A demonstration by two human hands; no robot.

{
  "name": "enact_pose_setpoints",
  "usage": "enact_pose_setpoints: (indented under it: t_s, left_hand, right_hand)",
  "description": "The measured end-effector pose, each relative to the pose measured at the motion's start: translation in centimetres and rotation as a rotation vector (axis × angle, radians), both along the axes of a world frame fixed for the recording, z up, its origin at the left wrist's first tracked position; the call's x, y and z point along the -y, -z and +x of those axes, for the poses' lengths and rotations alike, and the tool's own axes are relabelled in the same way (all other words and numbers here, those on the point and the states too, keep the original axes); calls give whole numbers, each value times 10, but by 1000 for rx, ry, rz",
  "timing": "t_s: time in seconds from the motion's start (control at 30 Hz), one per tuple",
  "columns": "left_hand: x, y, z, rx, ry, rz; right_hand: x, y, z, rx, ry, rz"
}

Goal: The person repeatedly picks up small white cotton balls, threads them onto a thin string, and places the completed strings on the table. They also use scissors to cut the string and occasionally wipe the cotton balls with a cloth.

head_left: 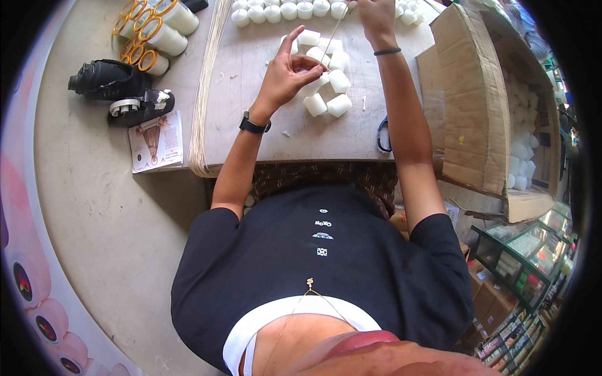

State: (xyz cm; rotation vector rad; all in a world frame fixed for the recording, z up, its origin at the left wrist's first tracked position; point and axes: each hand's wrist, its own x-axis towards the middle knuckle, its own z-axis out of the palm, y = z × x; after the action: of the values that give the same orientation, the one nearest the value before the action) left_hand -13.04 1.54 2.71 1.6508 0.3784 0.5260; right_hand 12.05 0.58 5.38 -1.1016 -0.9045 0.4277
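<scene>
A thin pale candle wick [333,41] runs taut between my two hands above the table. My left hand [290,76] pinches its lower end between thumb and fingertip, with the index finger raised. At the top edge of the view, my right hand [376,24] is closed around the upper part; its fingertips are partly cut off. Several short white candles [339,105] lie loosely grouped beneath and beside my left hand, some hidden by it. Beyond them, more white candles [288,11] stand in rows at the far side of the table.
A bundle of long wicks [207,94] hangs over the table's left edge. Blue-handled scissors [384,135] lie near the right forearm. An open cardboard box [471,100] of white candles stands right. Further left are gold-rimmed jars [166,37], a black tape dispenser [139,108] and a leaflet [157,141].
</scene>
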Motion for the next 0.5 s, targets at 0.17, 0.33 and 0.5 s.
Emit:
enact_pose_setpoints:
  t_s: [0.17,0.33,0.5]
  left_hand:
    - [0,0,-5,66,-14,-33]
    - [4,0,-3,64,-66,-15]
    - [7,2,-1,32,-106,51]
  right_hand:
    - [14,-32,-10,-126,-45,-3]
    - [24,-47,-20,-76,-101,86]
    - [42,-63,-36,-198,-119,91]
